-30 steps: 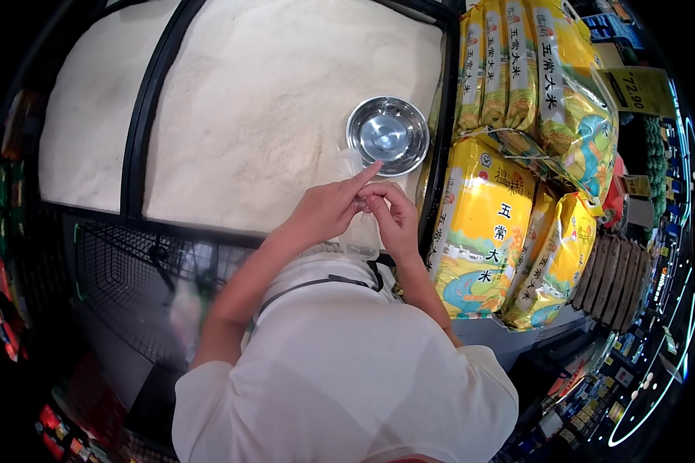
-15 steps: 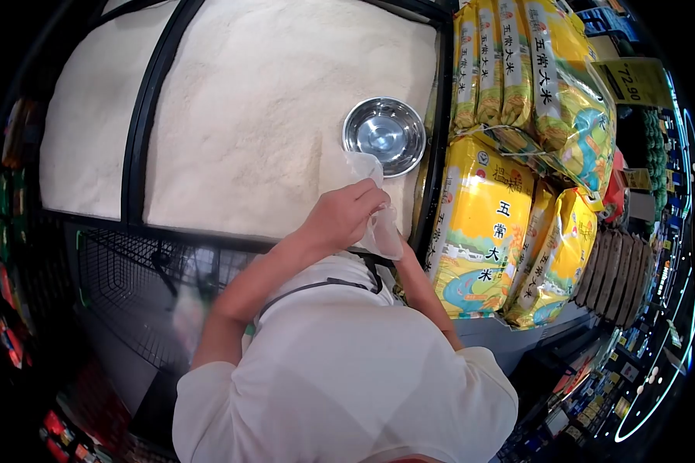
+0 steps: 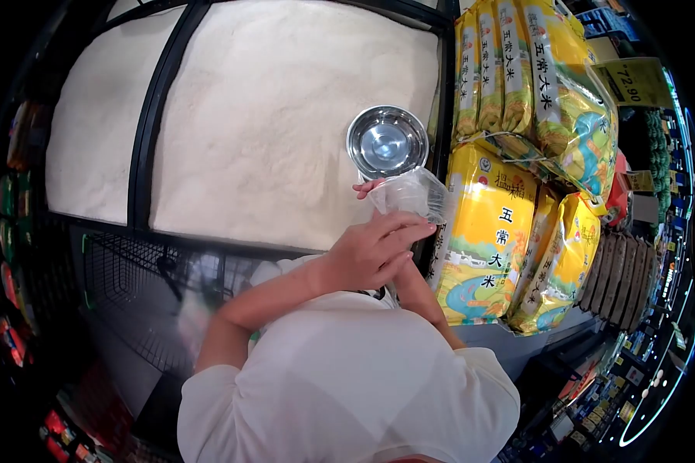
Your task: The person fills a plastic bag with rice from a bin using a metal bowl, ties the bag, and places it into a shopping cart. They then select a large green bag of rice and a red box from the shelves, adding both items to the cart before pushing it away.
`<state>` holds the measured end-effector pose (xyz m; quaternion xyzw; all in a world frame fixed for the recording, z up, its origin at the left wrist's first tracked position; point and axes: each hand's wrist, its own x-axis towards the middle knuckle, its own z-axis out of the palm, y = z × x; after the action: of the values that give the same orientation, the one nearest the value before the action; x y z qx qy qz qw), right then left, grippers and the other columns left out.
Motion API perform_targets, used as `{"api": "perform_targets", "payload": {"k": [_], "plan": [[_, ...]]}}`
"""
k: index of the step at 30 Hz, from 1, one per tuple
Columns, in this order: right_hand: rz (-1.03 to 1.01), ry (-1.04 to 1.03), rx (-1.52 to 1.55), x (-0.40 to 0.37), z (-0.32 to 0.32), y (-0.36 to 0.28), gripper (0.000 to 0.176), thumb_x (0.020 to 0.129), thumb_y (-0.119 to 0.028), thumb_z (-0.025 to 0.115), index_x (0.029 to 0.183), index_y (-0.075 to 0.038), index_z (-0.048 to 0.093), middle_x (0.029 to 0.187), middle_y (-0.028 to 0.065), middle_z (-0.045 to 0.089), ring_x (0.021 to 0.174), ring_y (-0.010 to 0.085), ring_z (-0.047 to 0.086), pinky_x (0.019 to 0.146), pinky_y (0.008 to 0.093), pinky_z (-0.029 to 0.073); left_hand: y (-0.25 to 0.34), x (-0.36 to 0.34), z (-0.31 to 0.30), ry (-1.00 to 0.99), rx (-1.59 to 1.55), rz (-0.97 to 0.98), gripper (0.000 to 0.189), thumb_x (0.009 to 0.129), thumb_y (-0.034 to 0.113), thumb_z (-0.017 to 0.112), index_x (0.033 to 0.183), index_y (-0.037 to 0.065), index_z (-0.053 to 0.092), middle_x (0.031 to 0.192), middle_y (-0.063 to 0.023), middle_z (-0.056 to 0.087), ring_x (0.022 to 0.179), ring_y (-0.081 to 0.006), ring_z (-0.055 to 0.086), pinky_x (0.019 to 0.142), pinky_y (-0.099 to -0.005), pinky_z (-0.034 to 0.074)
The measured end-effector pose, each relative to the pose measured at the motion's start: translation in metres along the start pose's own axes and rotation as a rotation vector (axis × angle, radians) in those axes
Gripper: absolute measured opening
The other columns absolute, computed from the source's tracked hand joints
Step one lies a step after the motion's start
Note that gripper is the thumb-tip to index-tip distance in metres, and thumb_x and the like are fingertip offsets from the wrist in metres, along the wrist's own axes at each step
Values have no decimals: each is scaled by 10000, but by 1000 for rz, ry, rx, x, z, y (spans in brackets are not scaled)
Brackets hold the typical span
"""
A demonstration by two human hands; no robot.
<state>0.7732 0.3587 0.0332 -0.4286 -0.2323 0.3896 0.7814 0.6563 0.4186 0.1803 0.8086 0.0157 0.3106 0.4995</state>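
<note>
Black-framed bins (image 3: 140, 147) of pale, fine grain (image 3: 270, 131) fill the upper half of this shop view, with the steel bowl (image 3: 387, 143) sitting on the grain of the larger one. Well left of the bowl, beyond the frame's divider, lies a second bed of the same grain; below and left of the bowl stands a dark wire cart (image 3: 127, 282). Nearer, below the bowl, the left hand (image 3: 374, 248) crosses over the other, its fingers close together, slightly bent and laid along the lower edge of a clear plastic bag (image 3: 417, 193); whether they pinch it, I cannot tell. Mostly hidden beneath, the right hand (image 3: 368, 187) shows fingertips just under the bowl's rim, at the bag's left side; its grip cannot be made out. The bag itself is just below and to the right of the bowl, crumpled and see-through. Right of the bowl, past the frame, yellow rice packs (image 3: 490, 247) stand in two stacked groups; farther right come a price tag (image 3: 635, 82) reading 72.90 and brown packets (image 3: 616, 270).
</note>
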Motion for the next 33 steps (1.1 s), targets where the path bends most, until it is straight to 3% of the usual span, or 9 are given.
{"api": "perform_targets", "payload": {"k": [3,4,8,11,14,19,22,27,33], "plan": [[249,390,-173,-14,-2,14,326,1013,-306,521,1200,-47,586,1126,78,634,1075,185,593,971,353,463,-50,-28,3,48,199,-253,750,799,68,677,1465,12,337,1454,-209,388,1315,-380,433,1043,-402,425],[149,143,-459,-17,-28,27,378,1014,-306,520,1291,-51,550,1233,75,597,1131,184,567,985,342,455,-67,-42,1,12,191,-368,828,793,96,699,1493,6,268,1503,-219,318,1375,-385,357,1101,-410,362],[183,-60,-611,-23,-34,22,425,1005,-297,527,1354,-56,515,1335,112,549,1252,234,502,1087,396,373,-104,-77,11,-29,113,-625,1060,774,241,774,1543,11,81,1604,-234,117,1492,-398,123,1210,-462,149],[0,-201,-884,-29,-13,10,417,997,-283,543,1349,-59,519,1324,113,556,1244,242,508,1088,399,373,-115,-78,25,-229,418,-531,1088,766,355,795,1536,6,111,1608,-257,81,1488,-426,112,1188,-562,122],[-96,-281,-1009,-33,5,2,411,990,-268,559,1344,-62,523,1313,114,563,1235,249,515,1088,401,373,-145,-88,50,189,372,-310,906,809,461,702,1521,99,274,1601,-281,94,1483,-453,114,1117,-665,153],[-144,-394,-1065,-35,17,-14,403,978,-244,585,1336,-67,530,1295,116,574,1221,261,525,1089,405,373,-146,-68,33,245,584,-319,602,816,386,680,1345,134,542,1580,-136,303,1487,-428,129,1144,-639,77],[-35,-400,-893,-29,22,-15,400,971,-230,601,1331,-70,534,1284,117,581,1213,268,532,1089,407,373,-138,-70,11,148,575,-287,418,807,298,643,1192,136,657,1456,-70,499,1484,-415,157,1152,-629,60],[315,-41,182,10,25,-18,203,964,-168,622,1147,-91,579,990,69,612,973,211,598,1010,393,447,-155,-83,4,145,402,-429,320,757,112,539,1015,136,727,1173,-76,675,1468,-380,224,1159,-620,76],[271,288,327,31,-6,-30,127,980,-205,607,966,-85,570,841,39,574,881,199,580,960,395,477,-143,-69,-14,-210,269,-378,223,736,78,559,891,114,715,1001,-88,697,1260,-265,505,1200,-552,98]]}}
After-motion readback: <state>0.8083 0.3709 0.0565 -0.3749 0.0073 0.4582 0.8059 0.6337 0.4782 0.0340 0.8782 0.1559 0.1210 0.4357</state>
